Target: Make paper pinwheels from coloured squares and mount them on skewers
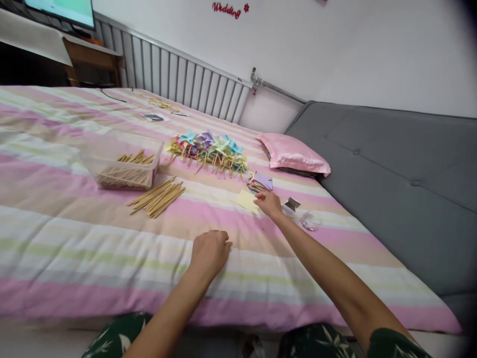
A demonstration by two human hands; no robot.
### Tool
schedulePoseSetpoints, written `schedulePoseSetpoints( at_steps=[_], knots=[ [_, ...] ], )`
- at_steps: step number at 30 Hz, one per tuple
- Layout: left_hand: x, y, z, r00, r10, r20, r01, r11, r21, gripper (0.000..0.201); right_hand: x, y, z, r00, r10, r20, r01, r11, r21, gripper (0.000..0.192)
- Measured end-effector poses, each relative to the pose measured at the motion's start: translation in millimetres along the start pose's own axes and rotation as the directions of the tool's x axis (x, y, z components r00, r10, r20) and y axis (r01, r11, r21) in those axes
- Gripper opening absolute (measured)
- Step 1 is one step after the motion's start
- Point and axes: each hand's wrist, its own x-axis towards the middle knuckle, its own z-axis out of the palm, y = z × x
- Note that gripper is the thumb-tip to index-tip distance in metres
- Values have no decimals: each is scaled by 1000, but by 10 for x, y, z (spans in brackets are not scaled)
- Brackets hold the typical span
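From the head camera, the right hand (269, 204) reaches out over the striped bedspread (74, 238), its fingers curled down onto the edge of a yellow paper square (246, 200), just below a small stack of coloured paper (260, 182). The left hand (209, 251) rests nearer, loosely fisted and holding nothing visible, well apart from the yellow square. On the wall, red lettering (227, 9) reads "Wedding".

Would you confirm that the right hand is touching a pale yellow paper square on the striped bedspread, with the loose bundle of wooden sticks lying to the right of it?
One detail is off. In the head view the right hand does touch the pale yellow paper square on the striped bedspread, but the loose bundle of wooden sticks lies to the left of it, not the right.
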Motion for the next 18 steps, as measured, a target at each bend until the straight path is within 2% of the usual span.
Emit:
schedulePoseSetpoints(
  at_steps=[3,7,12,15,18],
  knots=[
    [21,62,35,1000,-11,11,11,999,39,27,-137,92,47,996,-60,61,65,994,-84,36],
    [63,38,48,1000,-28,-10,28,996,79,28,-228,69,226,990,-109,85,124,974,-192,48],
    [96,-90,10,998,-49,-45,53,994,90,28,-199,3,408,984,-127,122,158,942,-296,23],
    [114,-147,-12,994,-86,-64,92,991,96,27,-192,-27,423,982,-137,132,174,926,-335,24],
    [123,-175,-25,992,-105,-77,112,988,103,26,-276,-74,341,983,-147,108,176,918,-356,27]
  ],
)
